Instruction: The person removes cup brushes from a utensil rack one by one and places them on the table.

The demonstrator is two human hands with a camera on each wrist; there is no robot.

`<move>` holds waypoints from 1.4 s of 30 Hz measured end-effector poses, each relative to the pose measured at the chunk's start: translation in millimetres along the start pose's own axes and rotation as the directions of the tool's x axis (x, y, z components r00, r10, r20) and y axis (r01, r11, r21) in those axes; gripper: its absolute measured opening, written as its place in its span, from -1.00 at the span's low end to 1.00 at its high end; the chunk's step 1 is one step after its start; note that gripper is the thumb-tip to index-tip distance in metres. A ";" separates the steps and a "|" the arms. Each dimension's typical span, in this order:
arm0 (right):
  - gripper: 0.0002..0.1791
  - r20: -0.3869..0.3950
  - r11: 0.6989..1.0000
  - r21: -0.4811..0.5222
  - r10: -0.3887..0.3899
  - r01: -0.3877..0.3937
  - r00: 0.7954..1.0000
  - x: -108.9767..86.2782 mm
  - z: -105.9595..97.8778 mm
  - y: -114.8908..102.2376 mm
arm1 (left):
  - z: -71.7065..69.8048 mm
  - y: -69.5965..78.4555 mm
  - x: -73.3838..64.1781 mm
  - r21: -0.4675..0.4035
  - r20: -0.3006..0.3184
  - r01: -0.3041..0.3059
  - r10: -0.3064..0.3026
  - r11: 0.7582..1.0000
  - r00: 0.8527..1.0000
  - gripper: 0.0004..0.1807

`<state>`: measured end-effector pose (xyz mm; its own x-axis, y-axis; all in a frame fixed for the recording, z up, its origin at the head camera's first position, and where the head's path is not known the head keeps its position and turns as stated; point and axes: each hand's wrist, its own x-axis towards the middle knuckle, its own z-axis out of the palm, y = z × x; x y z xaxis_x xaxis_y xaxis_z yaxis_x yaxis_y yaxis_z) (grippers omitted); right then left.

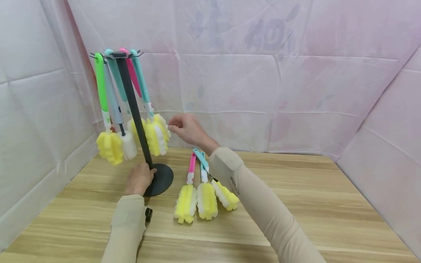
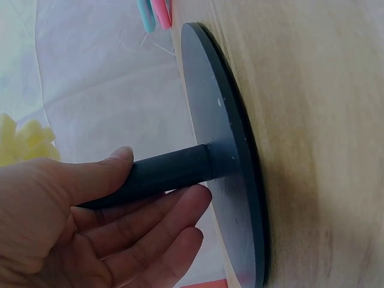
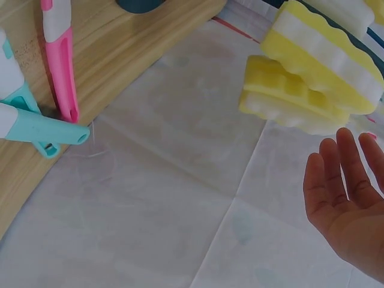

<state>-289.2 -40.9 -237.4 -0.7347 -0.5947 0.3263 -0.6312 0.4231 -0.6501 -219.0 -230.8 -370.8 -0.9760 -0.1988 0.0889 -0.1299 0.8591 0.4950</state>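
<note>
My left hand (image 1: 139,179) grips the black pole (image 2: 171,171) of a display stand low down, just above its round base (image 1: 163,179), thumb on one side and fingers on the other. Sponge bottle brushes hang by their handles from the hooks on top, among them a green-handled brush (image 1: 101,86), a grey-handled one (image 1: 113,98) and a teal-handled one (image 1: 140,78). My right hand (image 1: 189,128) is beside the yellow and white sponge heads (image 3: 321,57) on the stand's right. Its fingers are loosely bent and hold nothing.
On the wooden table (image 1: 312,204) lie a pink-handled brush (image 1: 186,202) and two teal-handled ones, one sponge head (image 1: 227,195) partly behind my right sleeve. Pale cloth walls (image 1: 230,84) stand behind and at both sides.
</note>
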 end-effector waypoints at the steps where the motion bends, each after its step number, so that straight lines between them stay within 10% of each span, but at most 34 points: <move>1: -0.74 0.004 1.000 -0.001 0.003 -0.003 1.000 0.2 0.6 -0.5 | 0.2 0.0 0.0 0.006 -0.002 -0.002 0.003 1.000 1.000 -0.67; 42: -0.42 0.033 0.990 0.142 -0.014 0.009 0.999 6.2 16.1 -14.1 | 0.5 5.3 -2.6 0.001 0.014 0.024 -0.024 1.000 1.000 -0.70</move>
<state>-280.9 -61.5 -237.4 -0.7172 -0.6229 0.3123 -0.5959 0.3160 -0.7382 -217.2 -225.5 -368.9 -0.9751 -0.2121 0.0647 -0.1530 0.8547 0.4961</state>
